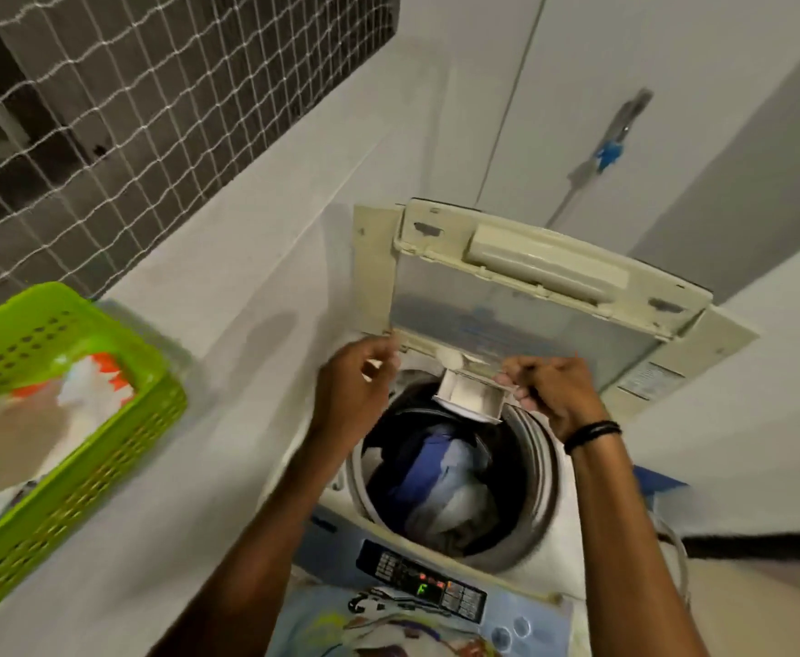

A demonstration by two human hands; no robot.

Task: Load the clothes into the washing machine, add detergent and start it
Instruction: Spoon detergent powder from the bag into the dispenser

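Note:
The top-loading washing machine (542,528) stands with its lid (521,296) folded up at the back. Blue, grey and dark clothes (440,481) fill the drum. A small white detergent drawer (467,395) juts out over the drum's rear rim. My right hand (554,395) curls its fingers round the drawer's right edge. My left hand (350,386) is curled beside the lid's lower-left corner, fingertips at its edge; a grip on it is not plain. The control panel (422,583) shows a lit green display.
A green plastic basket (118,448) with white and orange items sits on the ledge at left. A netted window (104,111) is above it. White walls close in behind and to the right, with a tap and hose (609,149) above the lid.

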